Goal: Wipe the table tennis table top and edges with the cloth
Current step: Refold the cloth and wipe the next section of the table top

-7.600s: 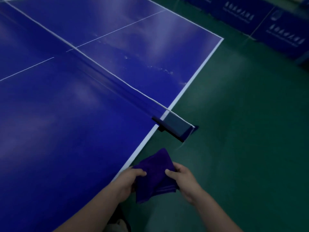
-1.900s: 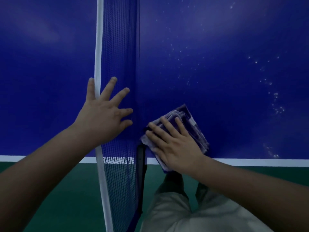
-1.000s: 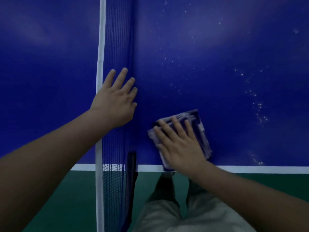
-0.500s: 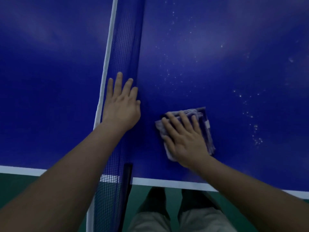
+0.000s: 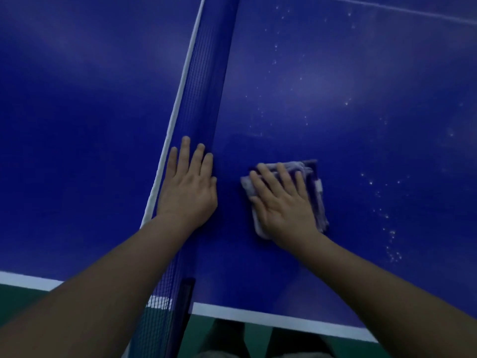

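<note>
The blue table tennis table [image 5: 361, 99] fills the view, its white near edge line running along the bottom. A folded purple cloth [image 5: 316, 192] lies flat on the right half, a little way in from that edge. My right hand [image 5: 284, 202] presses flat on the cloth with fingers spread, covering most of it. My left hand [image 5: 189, 187] rests flat against the net [image 5: 206, 86], fingers together and pointing away from me, holding nothing. White specks dot the table surface to the right of the cloth.
The net's white top tape [image 5: 178, 99] runs diagonally up the middle. Its dark post clamp [image 5: 187, 293] sits at the near edge. Green floor [image 5: 25, 293] and my light trousers [image 5: 227, 353] show below the table edge.
My right hand has pushed the cloth farther from the near edge, deeper onto the table. My left hand has slid along the net with it, its fingers closing together.
</note>
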Available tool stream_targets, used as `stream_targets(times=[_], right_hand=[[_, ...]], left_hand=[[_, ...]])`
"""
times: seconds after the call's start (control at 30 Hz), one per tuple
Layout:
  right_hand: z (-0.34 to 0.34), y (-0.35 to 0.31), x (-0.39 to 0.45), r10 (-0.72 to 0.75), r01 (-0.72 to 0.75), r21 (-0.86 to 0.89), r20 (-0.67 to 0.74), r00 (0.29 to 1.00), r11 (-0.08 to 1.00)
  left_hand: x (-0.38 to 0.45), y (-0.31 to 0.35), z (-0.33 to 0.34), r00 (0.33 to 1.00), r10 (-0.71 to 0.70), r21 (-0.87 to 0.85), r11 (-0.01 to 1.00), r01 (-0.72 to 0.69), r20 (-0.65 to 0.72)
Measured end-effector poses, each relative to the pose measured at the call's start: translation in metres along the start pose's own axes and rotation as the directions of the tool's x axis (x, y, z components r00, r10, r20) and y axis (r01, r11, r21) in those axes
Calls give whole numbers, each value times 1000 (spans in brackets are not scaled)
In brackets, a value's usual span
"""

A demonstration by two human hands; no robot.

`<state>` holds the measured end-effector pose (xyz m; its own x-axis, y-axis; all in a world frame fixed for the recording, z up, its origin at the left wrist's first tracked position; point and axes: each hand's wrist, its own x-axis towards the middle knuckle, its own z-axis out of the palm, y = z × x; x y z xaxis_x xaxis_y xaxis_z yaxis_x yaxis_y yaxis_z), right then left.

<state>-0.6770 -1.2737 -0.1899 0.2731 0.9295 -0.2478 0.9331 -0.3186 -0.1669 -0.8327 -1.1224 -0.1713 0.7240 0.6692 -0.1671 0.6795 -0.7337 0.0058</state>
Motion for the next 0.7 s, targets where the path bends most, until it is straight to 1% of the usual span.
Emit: stream_targets(times=[0.07, 0.1, 0.17, 0.2, 0.23, 0.27, 0.33, 0.4, 0.47, 0.53, 0.6, 0.7], right_hand=[[-8, 23, 15, 100, -100, -5, 15, 995, 995], [-11, 28, 33, 156, -156, 4, -5, 988, 988], [-19, 24, 81, 257, -253, 58, -62, 964, 966], [-23, 15, 105, 274, -268, 82, -75, 959, 960], [-24, 2, 125, 251, -244, 90, -75, 965, 966], [-24, -11, 139, 193, -187, 82, -74, 978, 979], [-22, -28, 142, 40, -38, 39, -74, 996, 999], [-21, -18, 118, -75, 76, 14, -46, 996, 997], [-20, 8, 87, -124, 124, -5, -17, 992, 992], [-25, 38, 69, -110, 111, -41, 23, 994, 993], [-32, 57, 81, -40, 41, -37, 28, 999, 998], [-36, 36, 141, 113, -112, 5, -41, 993, 994]], left_hand=[[2, 7, -1, 1000, -31, -12, 999, 31, -3], [4, 12, 0, 999, -44, -23, 999, 44, -11], [7, 22, 1, 998, -54, -60, 997, 53, -17], [8, 26, 2, 998, -58, -76, 996, 56, -23], [8, 30, 4, 997, -71, -90, 994, 68, -31], [8, 33, 7, 995, -96, -104, 990, 92, -36], [6, 38, 15, 988, -152, -145, 978, 147, -23], [-2, 43, 22, 988, -152, -169, 973, 154, 20], [-11, 44, 29, 990, -137, -169, 975, 141, 36], [-12, 42, 31, 986, -167, -199, 966, 168, 23], [-12, 41, 31, 982, -187, -218, 958, 186, 17], [-8, 41, 28, 977, -211, -269, 941, 205, 6]])
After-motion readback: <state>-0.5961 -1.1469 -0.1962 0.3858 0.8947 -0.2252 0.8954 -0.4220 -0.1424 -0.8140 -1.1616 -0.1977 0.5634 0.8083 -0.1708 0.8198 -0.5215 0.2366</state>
